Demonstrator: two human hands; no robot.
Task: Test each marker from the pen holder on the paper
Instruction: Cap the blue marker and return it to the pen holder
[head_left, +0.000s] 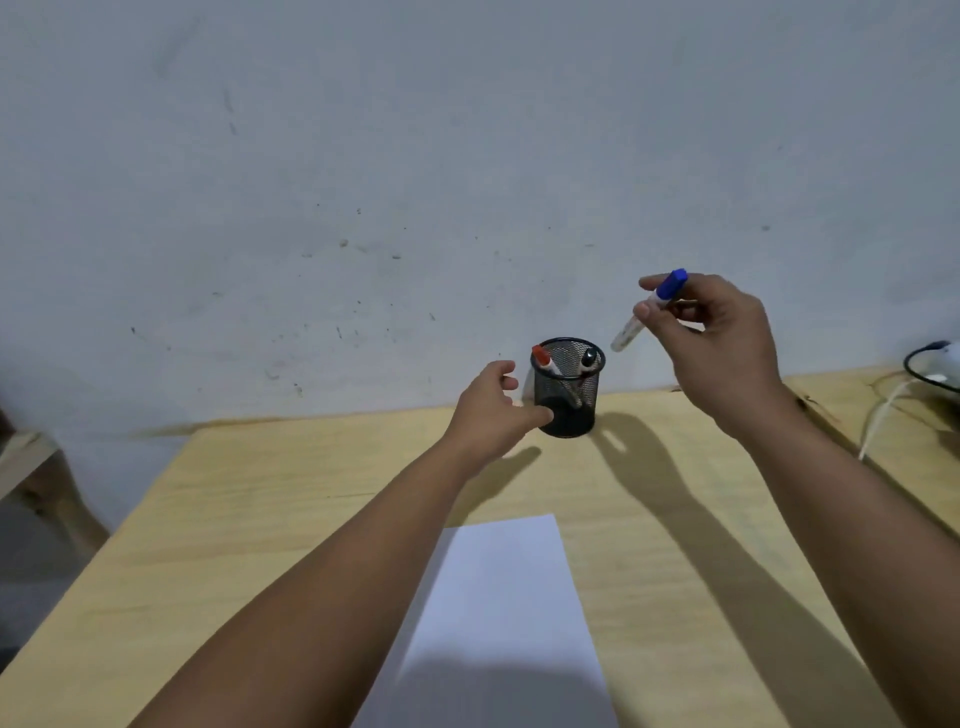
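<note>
A black mesh pen holder (569, 410) stands at the far edge of the wooden table. Inside it lean a red-capped marker (543, 359) and a black-capped marker (587, 360). My right hand (727, 343) is raised above and to the right of the holder, gripping a white marker with a blue cap (649, 309), cap end up. My left hand (491, 410) rests against the holder's left side, thumb touching the mesh, fingers curled and apart. A blank white sheet of paper (498, 623) lies near me, partly under my left forearm.
The light wooden table (260, 519) ends at a grey-white wall (415, 156). A black cable and a white cable (883, 410) trail at the far right on a second wooden surface. A wooden piece (31, 467) shows at the left edge.
</note>
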